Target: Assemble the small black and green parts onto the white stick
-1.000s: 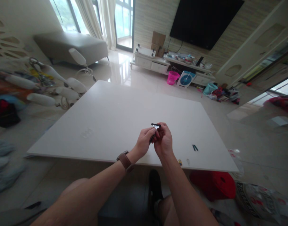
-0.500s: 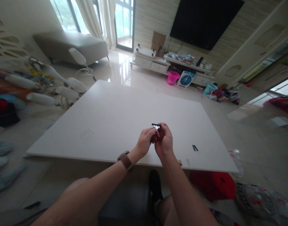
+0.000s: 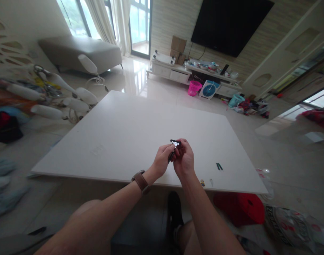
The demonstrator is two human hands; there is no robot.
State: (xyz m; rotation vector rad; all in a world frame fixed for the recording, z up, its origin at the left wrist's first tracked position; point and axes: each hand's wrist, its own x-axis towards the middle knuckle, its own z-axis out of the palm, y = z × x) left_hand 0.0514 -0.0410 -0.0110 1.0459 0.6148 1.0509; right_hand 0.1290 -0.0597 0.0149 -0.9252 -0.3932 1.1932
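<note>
Just above the white tabletop (image 3: 140, 124), both hands meet around a small razor (image 3: 175, 143) with a dark head, a shiny silver neck and a dark handle. My left hand (image 3: 162, 159) is closed on its handle, the thumb lying along the neck. The fingers of my right hand (image 3: 185, 157) curl about the head's right end; their tips are partly hidden. On the tabletop to the right lie two short dark green sticks (image 3: 219, 166). Close to the front edge are a small yellow piece (image 3: 202, 183) and a clear piece (image 3: 211, 182).
Several faint clear pieces (image 3: 97, 150) lie on the tabletop's left side. A white-shaded lamp (image 3: 79, 95) stands beyond its left edge. A red stool (image 3: 241, 209) and a printed plastic bag (image 3: 294, 226) are below the right front edge. A pink basket (image 3: 194, 88) sits on the floor behind.
Both hands and the razor stay almost in place. The razor's head has shifted very slightly to the left.
</note>
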